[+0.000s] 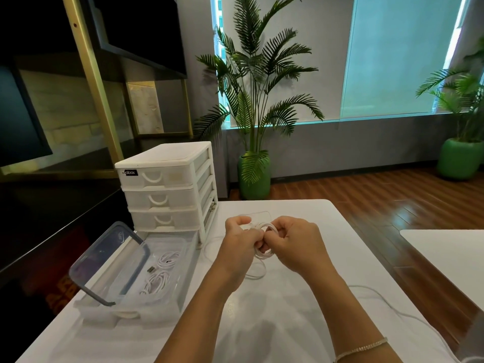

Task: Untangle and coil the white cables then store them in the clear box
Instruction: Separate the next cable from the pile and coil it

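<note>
Our left hand (242,237) and right hand (290,242) meet over the middle of the desk (301,323), knuckles almost touching. Both are curled shut on the same white cable (264,254): the left fingers pinch a bundle of loops from one side, and the right thumb and fingers pinch it from the other. We see several turns of the cable gathered between the two hands, with one loop hanging just below them and resting on the desk. A loose length runs from under the hands toward the right of the desk, where it trails to the near edge. Another thin strand lies beyond the hands, between them and the far edge of the desk. A bracelet (361,348) sits on our right wrist.

Left of the hands, near the left edge of the desk, sits the clear box (183,273). It is open, and its lid (104,263) leans tilted against its left side, one corner up. Inside the box we see two coiled cables (162,273), one behind the other, with a plug end between them. Just behind the box, touching or nearly touching it, stands a white drawer unit (167,189) with its upper three drawers closed.

Beyond the desk, well apart from it, a palm (256,95) stands in a green pot on the wooden floor (366,195).
</note>
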Tool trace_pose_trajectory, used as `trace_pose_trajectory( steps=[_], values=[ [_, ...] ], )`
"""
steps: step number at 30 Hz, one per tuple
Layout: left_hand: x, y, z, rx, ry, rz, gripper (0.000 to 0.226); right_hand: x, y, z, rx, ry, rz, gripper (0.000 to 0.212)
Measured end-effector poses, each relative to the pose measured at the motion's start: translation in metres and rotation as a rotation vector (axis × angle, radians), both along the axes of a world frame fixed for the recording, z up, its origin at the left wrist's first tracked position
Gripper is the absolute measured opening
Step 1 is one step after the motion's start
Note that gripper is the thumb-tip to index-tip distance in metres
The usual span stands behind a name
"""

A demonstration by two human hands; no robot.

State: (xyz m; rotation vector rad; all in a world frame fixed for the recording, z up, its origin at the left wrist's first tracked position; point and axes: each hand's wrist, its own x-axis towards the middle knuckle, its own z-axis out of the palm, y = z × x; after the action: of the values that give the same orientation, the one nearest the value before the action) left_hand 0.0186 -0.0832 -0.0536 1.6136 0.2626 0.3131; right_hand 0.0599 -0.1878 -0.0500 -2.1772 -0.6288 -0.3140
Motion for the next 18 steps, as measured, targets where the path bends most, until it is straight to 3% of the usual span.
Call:
trace_pose_trajectory(
  steps=[6, 11, 13, 18],
  values=[
    [0.0, -0.007, -0.006, 0.233, -0.029, -0.017, 0.018, 0.004, -0.004, -0.003, 0.039, 0.092, -0.002, 0.028],
    [0.002, -0.003, -0.007, 0.427, -0.009, 0.087, 0.024, 0.002, 0.0, -0.005, 0.122, 0.13, 0.049, 0.007],
    [0.005, -0.001, -0.007, 0.359, 0.0, 0.113, 0.022, 0.003, -0.001, -0.004, 0.162, 0.166, 0.092, 0.012],
    [0.009, 0.005, -0.008, -0.112, 0.028, 0.014, 0.021, 0.003, -0.009, 0.002, 0.106, 0.155, 0.154, 0.022]
  ],
)
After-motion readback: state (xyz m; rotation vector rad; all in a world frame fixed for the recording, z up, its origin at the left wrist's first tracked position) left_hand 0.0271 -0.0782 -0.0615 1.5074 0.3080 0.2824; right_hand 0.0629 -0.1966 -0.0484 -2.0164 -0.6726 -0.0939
